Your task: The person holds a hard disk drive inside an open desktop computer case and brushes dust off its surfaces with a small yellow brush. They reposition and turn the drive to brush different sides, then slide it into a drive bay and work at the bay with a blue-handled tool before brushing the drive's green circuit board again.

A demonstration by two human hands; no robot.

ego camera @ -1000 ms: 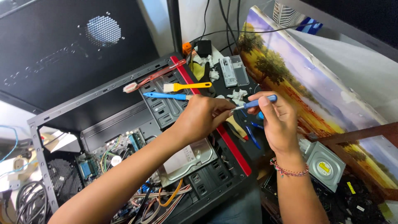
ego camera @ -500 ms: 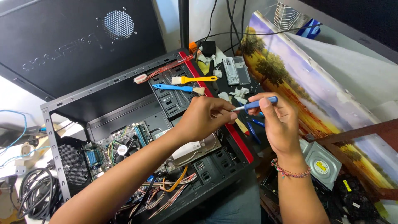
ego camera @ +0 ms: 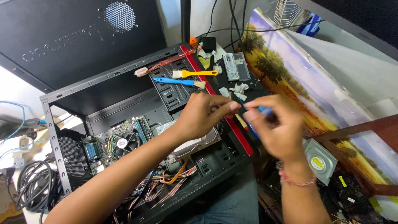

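One head-worn camera looks steeply down from close above the fingers (ego camera: 232,107), facing forward over the open computer case (ego camera: 137,137) beneath them.

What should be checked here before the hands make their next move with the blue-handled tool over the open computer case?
1. Left hand pinches the tool's tip end: ok, fingertips closed on it.
2. Right hand grips the blue-handled tool: cannot tell, the hand is motion-blurred.
3. Hard drive seated in the open computer case: cannot tell, it lies tilted under the left wrist.
4. Blue brush and yellow brush parked away from the hands: ok, both lie on the case's drive cage.
5. Cables kept out from under the hands: ok, they sit lower in the case.
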